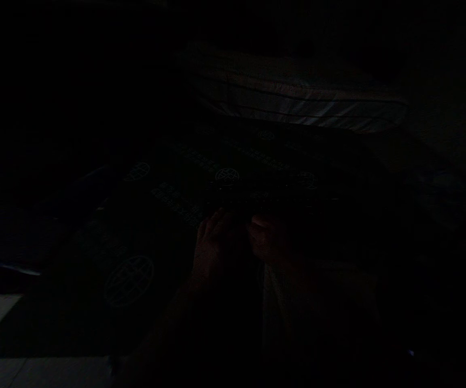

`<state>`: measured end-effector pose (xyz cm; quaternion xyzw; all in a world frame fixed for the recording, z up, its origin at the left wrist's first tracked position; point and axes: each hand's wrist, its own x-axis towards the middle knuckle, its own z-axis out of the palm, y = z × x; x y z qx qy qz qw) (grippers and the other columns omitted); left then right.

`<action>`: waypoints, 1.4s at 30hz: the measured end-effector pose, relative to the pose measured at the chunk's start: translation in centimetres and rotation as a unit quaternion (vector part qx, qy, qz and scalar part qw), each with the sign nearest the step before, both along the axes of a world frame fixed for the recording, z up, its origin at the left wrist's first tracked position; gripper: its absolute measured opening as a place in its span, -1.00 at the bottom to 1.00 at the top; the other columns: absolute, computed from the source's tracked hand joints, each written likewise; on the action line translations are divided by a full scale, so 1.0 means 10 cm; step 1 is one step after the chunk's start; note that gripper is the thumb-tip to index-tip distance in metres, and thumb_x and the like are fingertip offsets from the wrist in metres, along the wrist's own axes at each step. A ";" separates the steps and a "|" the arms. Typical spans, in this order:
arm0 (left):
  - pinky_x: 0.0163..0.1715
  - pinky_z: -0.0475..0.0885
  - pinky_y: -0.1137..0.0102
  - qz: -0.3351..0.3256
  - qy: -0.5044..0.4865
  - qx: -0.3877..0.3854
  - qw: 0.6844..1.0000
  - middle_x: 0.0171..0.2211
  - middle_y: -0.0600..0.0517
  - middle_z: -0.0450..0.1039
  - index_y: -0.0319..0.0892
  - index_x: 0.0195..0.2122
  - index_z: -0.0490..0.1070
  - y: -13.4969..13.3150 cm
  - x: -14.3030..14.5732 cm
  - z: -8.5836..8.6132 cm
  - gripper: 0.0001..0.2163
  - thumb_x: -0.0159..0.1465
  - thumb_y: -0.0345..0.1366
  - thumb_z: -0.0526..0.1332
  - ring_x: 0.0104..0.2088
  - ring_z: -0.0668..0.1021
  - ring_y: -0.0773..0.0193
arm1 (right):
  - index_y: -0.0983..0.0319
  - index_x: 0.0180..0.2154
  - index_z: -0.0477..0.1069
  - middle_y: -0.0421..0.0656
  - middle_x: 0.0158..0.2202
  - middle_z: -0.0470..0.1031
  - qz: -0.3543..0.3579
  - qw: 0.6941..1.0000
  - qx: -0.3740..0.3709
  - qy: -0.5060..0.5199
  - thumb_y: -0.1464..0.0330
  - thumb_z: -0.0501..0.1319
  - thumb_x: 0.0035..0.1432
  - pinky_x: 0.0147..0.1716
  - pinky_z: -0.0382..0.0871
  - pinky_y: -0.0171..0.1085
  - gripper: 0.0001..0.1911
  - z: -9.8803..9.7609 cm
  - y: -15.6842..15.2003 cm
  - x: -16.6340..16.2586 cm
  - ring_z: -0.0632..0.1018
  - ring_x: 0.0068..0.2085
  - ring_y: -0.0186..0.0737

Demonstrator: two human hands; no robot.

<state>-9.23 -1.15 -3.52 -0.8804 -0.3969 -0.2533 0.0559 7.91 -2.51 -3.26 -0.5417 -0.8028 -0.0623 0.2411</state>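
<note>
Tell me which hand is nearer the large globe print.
Left. The left hand sits just right of the large globe print; the right hand lies farther right, beyond it.

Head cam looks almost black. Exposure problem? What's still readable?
Head view: badly underexposed, mostly black. The left hand and right hand show faintly at centre, close together, on something too dark to identify. Pale globe prints on a dark sheet and a striped cloth behind catch a little light. No glare; sharpness cannot be judged.
</note>
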 end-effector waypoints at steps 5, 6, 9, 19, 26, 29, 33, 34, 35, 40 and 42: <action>-0.03 0.30 -0.03 -0.003 -0.006 0.019 1.000 0.08 -0.15 0.34 -0.13 -0.06 0.47 0.00 -0.01 -0.02 -0.74 0.27 -0.25 0.11 0.13 0.32 -0.12 | 0.23 -0.51 0.40 -0.18 -0.48 0.36 0.004 1.000 -0.021 0.012 0.48 0.09 0.11 -0.42 0.15 -0.31 -0.80 0.02 -0.01 0.01 0.33 -0.42 -0.32; -0.03 0.30 -0.04 0.000 -0.004 0.020 1.000 0.08 -0.14 0.34 -0.12 -0.06 0.46 0.00 -0.02 -0.03 -0.74 0.26 -0.24 0.12 0.12 0.32 -0.13 | 0.23 -0.48 0.42 -0.18 -0.47 0.36 0.006 0.999 -0.024 0.023 0.47 0.09 0.12 -0.42 0.17 -0.31 -0.81 0.02 -0.01 0.01 0.34 -0.42 -0.31; -0.03 0.32 -0.02 -0.004 -0.018 0.015 1.000 0.07 -0.14 0.35 -0.14 -0.06 0.44 0.00 -0.03 -0.03 -0.74 0.26 -0.23 0.12 0.12 0.33 -0.11 | 0.21 -0.41 0.47 -0.18 -0.46 0.38 -0.003 0.997 -0.020 0.078 0.45 0.09 0.13 -0.41 0.23 -0.33 -0.81 0.03 -0.01 0.02 0.38 -0.41 -0.31; -0.03 0.41 0.14 0.018 -0.077 0.066 0.995 -0.07 -0.21 0.43 -0.33 -0.17 0.44 -0.03 -0.04 -0.01 -0.76 0.30 -0.33 0.04 0.07 0.39 0.01 | 0.24 -0.31 0.52 -0.12 -0.41 0.45 -0.025 0.986 0.072 0.145 0.45 0.07 0.15 -0.36 0.38 -0.30 -0.76 0.00 -0.04 0.09 0.46 -0.37 -0.27; 0.01 0.38 0.10 0.139 -0.090 0.013 0.986 -0.06 -0.19 0.44 -0.29 -0.18 0.47 -0.02 -0.36 0.03 -0.75 0.27 -0.29 0.06 0.04 0.41 0.00 | 0.24 -0.28 0.52 0.00 -0.07 0.44 0.000 0.992 0.102 0.073 0.39 0.11 0.14 -0.08 0.36 -0.05 -0.79 0.04 -0.07 0.04 0.40 -0.01 -0.03; -0.03 0.42 0.12 0.178 -0.125 -0.013 0.976 -0.09 -0.16 0.47 -0.26 -0.22 0.49 0.01 -0.45 0.02 -0.72 0.28 -0.25 0.03 0.00 0.45 0.03 | 0.23 -0.32 0.52 -0.01 -0.05 0.45 0.020 0.994 0.087 0.063 0.40 0.11 0.14 -0.04 0.34 -0.01 -0.80 0.03 -0.07 0.02 0.36 0.06 -0.02; -0.05 0.43 0.13 0.197 -0.148 -0.053 0.968 -0.09 -0.12 0.47 -0.23 -0.22 0.49 0.02 -0.47 0.00 -0.73 0.26 -0.24 0.04 -0.01 0.46 0.03 | 0.26 -0.30 0.52 0.01 -0.07 0.47 0.028 0.993 0.092 0.063 0.42 0.11 0.15 -0.04 0.35 -0.01 -0.80 0.01 -0.07 0.02 0.37 0.05 -0.02; -0.05 0.43 0.13 0.199 -0.151 -0.057 0.967 -0.09 -0.13 0.47 -0.23 -0.22 0.49 0.02 -0.46 -0.01 -0.73 0.25 -0.25 0.04 -0.01 0.46 0.02 | 0.26 -0.29 0.52 0.02 -0.07 0.47 0.028 0.993 0.095 0.065 0.41 0.11 0.16 -0.03 0.35 -0.01 -0.80 0.01 -0.07 0.02 0.38 0.06 -0.02; -0.06 0.43 0.12 0.199 -0.151 -0.061 0.966 -0.08 -0.13 0.46 -0.23 -0.21 0.49 0.02 -0.46 -0.01 -0.73 0.25 -0.25 0.05 -0.01 0.45 0.02 | 0.25 -0.28 0.52 0.01 -0.06 0.47 0.027 0.993 0.097 0.067 0.41 0.11 0.16 -0.03 0.35 0.00 -0.80 0.01 -0.07 0.02 0.38 0.06 -0.02; -0.02 0.40 0.10 0.192 -0.140 -0.053 0.970 -0.10 -0.11 0.47 -0.21 -0.21 0.49 0.01 -0.44 -0.05 -0.76 0.24 -0.26 0.07 -0.02 0.45 0.04 | 0.24 -0.29 0.51 0.00 -0.06 0.47 0.033 0.994 0.087 0.058 0.41 0.11 0.16 -0.03 0.35 0.02 -0.80 0.00 -0.08 0.01 0.38 0.07 -0.02; -0.03 0.41 0.12 0.194 -0.141 -0.050 0.970 -0.11 -0.11 0.47 -0.21 -0.22 0.50 0.01 -0.44 -0.06 -0.75 0.25 -0.26 0.06 -0.02 0.46 0.04 | 0.25 -0.29 0.50 0.01 -0.07 0.47 0.034 0.994 0.092 0.056 0.41 0.11 0.16 -0.03 0.36 0.01 -0.81 -0.01 -0.08 0.01 0.38 0.06 -0.02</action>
